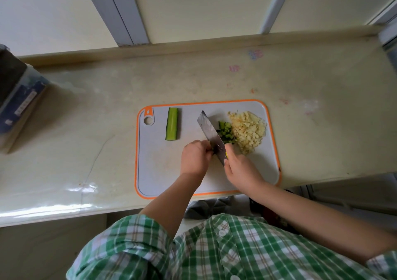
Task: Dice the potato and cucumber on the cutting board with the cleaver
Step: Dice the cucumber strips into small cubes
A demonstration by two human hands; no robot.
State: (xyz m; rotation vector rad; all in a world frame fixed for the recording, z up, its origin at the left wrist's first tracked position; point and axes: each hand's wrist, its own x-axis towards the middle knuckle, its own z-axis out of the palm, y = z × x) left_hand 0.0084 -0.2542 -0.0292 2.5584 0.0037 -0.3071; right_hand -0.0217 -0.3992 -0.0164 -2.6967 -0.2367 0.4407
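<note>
A long, pale counter (86, 108) runs from side to side, with a shiny front edge. On its far left sits a box (21, 101) with a dark lid. Small blue and pink marks (255, 54) dot the counter near the back. Grey bars (120, 11) go up the cream wall behind it.

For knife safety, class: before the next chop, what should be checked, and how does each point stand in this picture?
1. Right hand grips the cleaver: ok.
2. Left hand has its fingers curled: ok, though close against the blade.
3. What the left hand steadies: cannot tell.
4. Cutting board lies flat: ok.
5. Diced potato and diced cucumber lie right of the blade: ok.
6. All cucumber diced: not ok, a cucumber half remains.
</note>
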